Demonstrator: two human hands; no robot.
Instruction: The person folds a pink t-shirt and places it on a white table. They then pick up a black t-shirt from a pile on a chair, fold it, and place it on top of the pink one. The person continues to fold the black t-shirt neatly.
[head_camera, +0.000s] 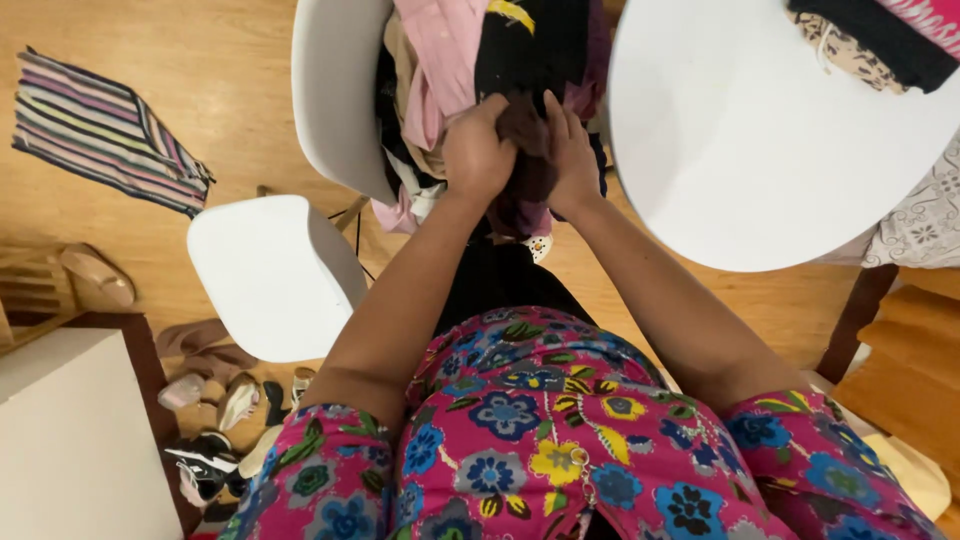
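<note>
Both hands grip one dark maroon cloth garment (527, 160) atop the clothes heap on the white moulded plastic chair (335, 100). The left hand (478, 152) and right hand (570, 150) have their fingers curled shut, pinching its folds. A steady upward lift would likely free it without dragging the pink shirt (440, 70) beside it. The round white bench (760, 140) crowds the chair's right; wooden floor (230, 90) lies left of the chair.

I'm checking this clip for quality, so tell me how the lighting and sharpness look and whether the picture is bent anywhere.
Head view: warm, even indoor light, no hard shadows; the white round table is bright and nearly washed out. The left hand and right hand on the dark garment are fairly sharp. Wide-angle distortion bends the edges, stretching the floral sleeves at the bottom.
</note>
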